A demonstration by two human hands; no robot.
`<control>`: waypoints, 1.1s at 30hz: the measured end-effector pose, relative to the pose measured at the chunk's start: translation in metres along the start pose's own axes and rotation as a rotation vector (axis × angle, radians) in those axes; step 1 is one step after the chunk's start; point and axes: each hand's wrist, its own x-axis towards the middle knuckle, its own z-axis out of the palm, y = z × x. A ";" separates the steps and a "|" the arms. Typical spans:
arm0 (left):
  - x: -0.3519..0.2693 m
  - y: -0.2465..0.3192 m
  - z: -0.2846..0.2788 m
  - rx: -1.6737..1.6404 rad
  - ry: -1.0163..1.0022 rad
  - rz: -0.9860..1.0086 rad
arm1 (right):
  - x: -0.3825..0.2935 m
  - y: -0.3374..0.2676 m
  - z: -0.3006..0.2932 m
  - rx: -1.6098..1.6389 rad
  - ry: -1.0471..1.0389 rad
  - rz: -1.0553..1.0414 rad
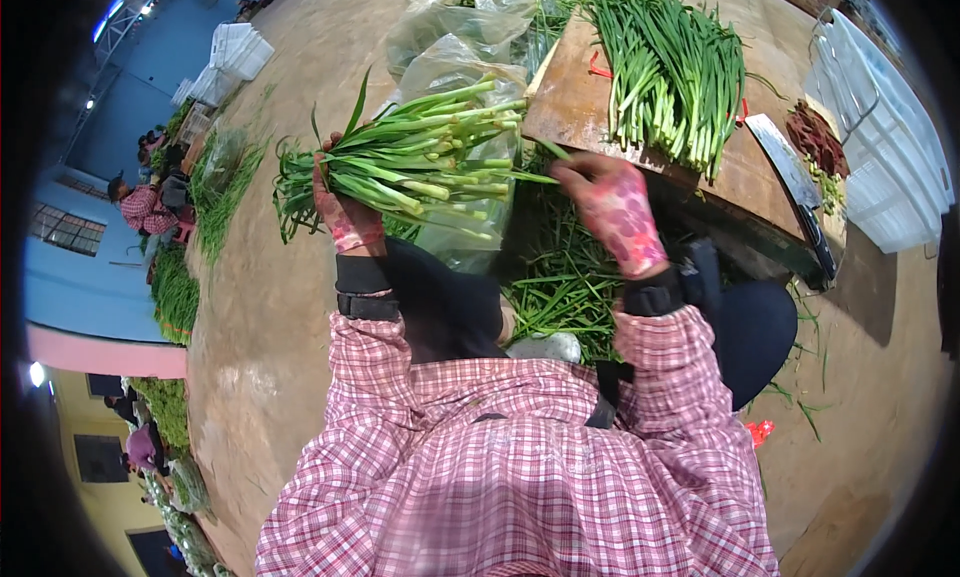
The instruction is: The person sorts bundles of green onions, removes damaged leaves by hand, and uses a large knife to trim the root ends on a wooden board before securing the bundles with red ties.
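Note:
My left hand (pixel 343 202), in a fingerless floral glove, is closed around a thick bunch of leafy green stalks (pixel 435 157), their pale cut ends pointing right. Just right of those ends is my right hand (pixel 606 202), gloved alike, its thumb and fingers pinched at a thin green stalk (pixel 553 150). The fingertips are slightly blurred. On the wooden board (pixel 562 104) lies a large pile of similar stalks (pixel 667 81), with red ties near its sides. A cleaver (pixel 787 164) with a black handle rests along the board's right part.
Loose green leaves (pixel 577 292) lie on the ground between my legs. Clear plastic bags (pixel 465 59) stand beyond the bunch. White plastic crates (pixel 877 141) are stacked at the right, near a heap of reddish ties (pixel 817 138). Several people sit or bend among piles of greens at far left.

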 end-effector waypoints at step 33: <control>0.006 0.014 0.009 0.009 0.188 0.139 | -0.038 0.018 -0.061 -0.976 -0.372 0.060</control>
